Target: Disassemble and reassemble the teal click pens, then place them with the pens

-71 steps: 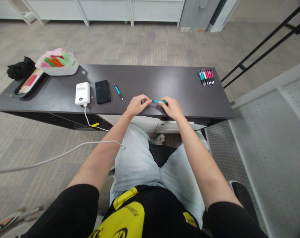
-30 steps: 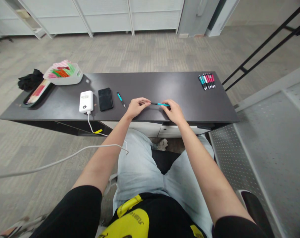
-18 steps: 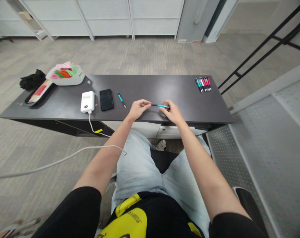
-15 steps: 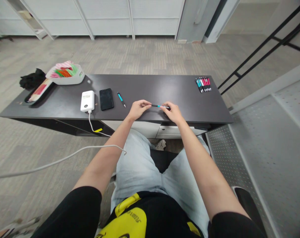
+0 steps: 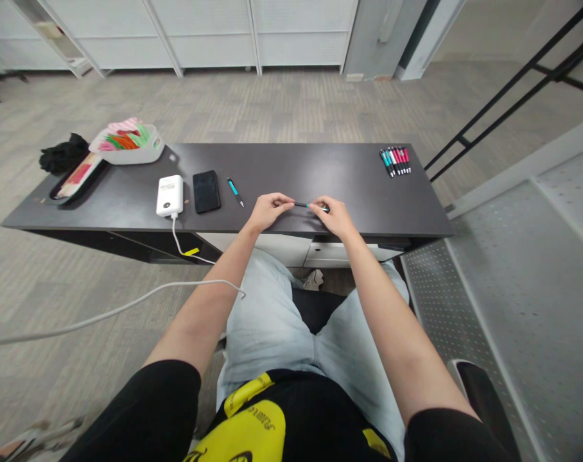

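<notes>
Both my hands hold one teal and black pen [image 5: 307, 205] level above the near edge of the dark table [image 5: 320, 170]. My left hand [image 5: 267, 210] pinches the pen's black end with closed fingers. My right hand [image 5: 334, 216] closes round its teal end and hides most of that part. A second teal pen [image 5: 234, 190] lies loose on the table to the left of my left hand.
A black phone [image 5: 206, 191] and a white power bank [image 5: 170, 195] with a white cable lie left of the loose pen. A white tub of coloured parts [image 5: 126, 141] and a dark tray [image 5: 74, 176] stand far left. Several pens [image 5: 395, 160] lie in a row far right.
My hands have drawn closer along the pen, so less teal shows between them. The camera tilted slightly; nothing else on the table moved.
</notes>
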The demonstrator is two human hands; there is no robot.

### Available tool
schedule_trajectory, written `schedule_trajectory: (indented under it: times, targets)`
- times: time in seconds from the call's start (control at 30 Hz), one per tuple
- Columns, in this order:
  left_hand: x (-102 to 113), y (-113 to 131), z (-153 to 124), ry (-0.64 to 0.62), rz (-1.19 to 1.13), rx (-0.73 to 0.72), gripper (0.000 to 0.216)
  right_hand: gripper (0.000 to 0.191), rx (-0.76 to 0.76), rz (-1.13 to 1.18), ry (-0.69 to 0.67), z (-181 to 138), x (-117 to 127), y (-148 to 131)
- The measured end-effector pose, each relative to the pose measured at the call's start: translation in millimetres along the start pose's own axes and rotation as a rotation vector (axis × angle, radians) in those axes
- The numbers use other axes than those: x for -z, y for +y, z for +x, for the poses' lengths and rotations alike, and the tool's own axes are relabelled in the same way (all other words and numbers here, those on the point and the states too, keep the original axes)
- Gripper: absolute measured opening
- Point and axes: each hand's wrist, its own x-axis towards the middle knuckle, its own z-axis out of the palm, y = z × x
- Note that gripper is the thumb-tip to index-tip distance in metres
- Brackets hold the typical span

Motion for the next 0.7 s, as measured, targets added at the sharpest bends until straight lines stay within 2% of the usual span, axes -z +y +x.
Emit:
schedule_trajectory:
  times: [0.03, 0.13, 0.33, 0.53, 0.7]
  targets:
    - [0.0, -0.7, 0.4, 0.003, -0.005, 0.002, 0.033, 0.015, 0.018, 0.008, 0.003, -0.5, 0.4, -0.6]
    - [0.3, -2.6, 1.1, 0.0, -0.009, 0.009, 0.033, 0.012, 0.043, 0.026, -0.004, -1.5, 1.3, -0.9]
    - [1.2, -0.9, 0.3, -0.003, 0.004, 0.014, 0.018, 0.028, 0.043, 0.001, -0.011, 1.2, -2.5, 4.6]
    - [-4.4, 3.7, -1.4, 0.016, -0.035, -0.004, 0.016, 0.016, 0.035, 0.064, 0.031, -2.0, 0.4, 1.3]
    - [-5.9, -0.8, 0.0, -0.027, 0.155, -0.095, 0.044, 0.013, 0.018, 0.05, -0.024, -4.4, 3.0, -4.3]
